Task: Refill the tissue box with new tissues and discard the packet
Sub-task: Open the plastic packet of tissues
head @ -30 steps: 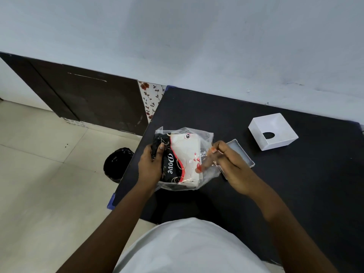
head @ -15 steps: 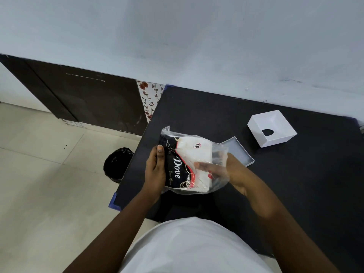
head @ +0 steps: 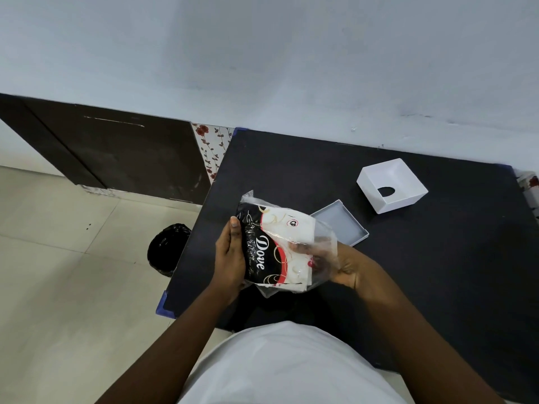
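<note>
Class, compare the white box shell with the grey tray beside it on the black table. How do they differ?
The white box shell is deep, with tall walls and a round hole in its base; the grey tray is shallow, with a low rim and no hole. The shell stands clear, nearer the wall; the tray is partly hidden behind the tissue packet. Both are square, open-topped and empty.

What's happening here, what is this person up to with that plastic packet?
A person is standing at a black table, holding a plastic packet of tissues in both hands. The left hand holds its printed side, while the right hand has its fingers inside the clear open end, apparently reaching for the tissues. A white tissue box lies overturned and empty on the table, its grey base lying apart beside it. A black-lined bin stands on the floor by the table.
</note>
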